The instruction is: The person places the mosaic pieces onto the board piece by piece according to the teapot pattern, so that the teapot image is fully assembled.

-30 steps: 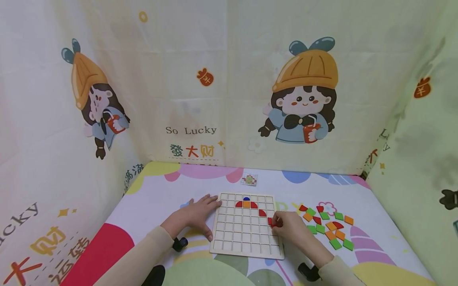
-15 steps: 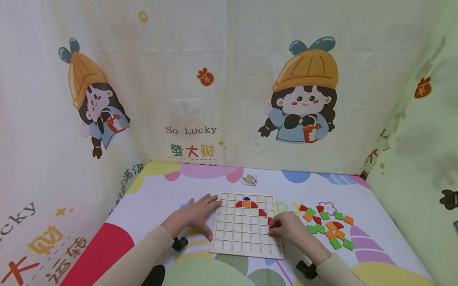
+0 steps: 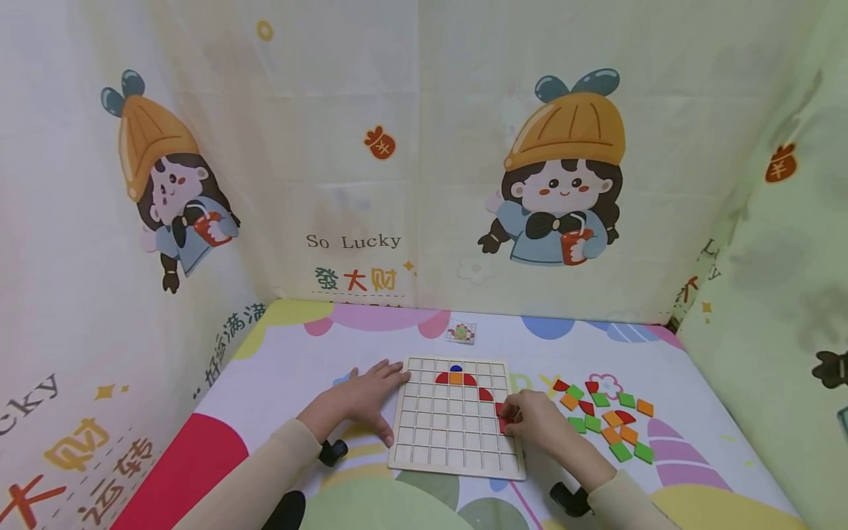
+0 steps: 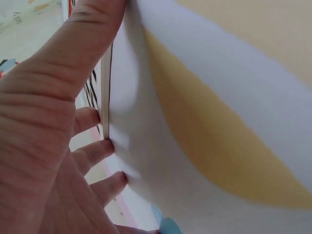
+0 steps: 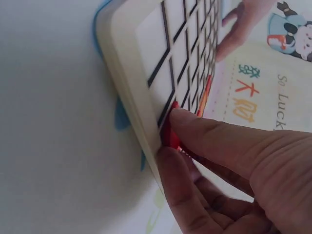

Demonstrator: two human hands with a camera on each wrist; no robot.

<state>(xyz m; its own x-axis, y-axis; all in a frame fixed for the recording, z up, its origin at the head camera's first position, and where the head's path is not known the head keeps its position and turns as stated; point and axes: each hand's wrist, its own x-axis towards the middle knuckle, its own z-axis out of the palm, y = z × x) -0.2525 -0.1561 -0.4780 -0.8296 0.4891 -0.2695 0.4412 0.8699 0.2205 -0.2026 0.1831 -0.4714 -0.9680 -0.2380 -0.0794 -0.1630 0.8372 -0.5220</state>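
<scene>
A wooden grid board (image 3: 444, 446) lies flat on the table. My left hand (image 3: 367, 397) is spread along its left edge, fingers straight; the left wrist view shows its fingertips against the board's side (image 4: 106, 92). At the right edge, my right hand (image 3: 539, 423) pinches a red tile (image 5: 169, 130) between thumb and finger, low in a right-column cell. Part of another red tile (image 3: 500, 408) shows just above it. Other tiles in the grid are a blue one (image 3: 456, 368), an orange square (image 3: 456, 378) and several red rounded pieces, one a red quarter circle (image 3: 486, 394).
Loose green, orange and red tiles (image 3: 611, 419) are scattered right of the board. A small pattern card (image 3: 461, 332) lies behind it. Printed cloth walls (image 3: 424, 184) enclose the table on the back and sides.
My right hand moved slightly left and toward the near side along the board's right column, then shifted a little back; the red tile now shows under its fingertips. The left hand stayed still.
</scene>
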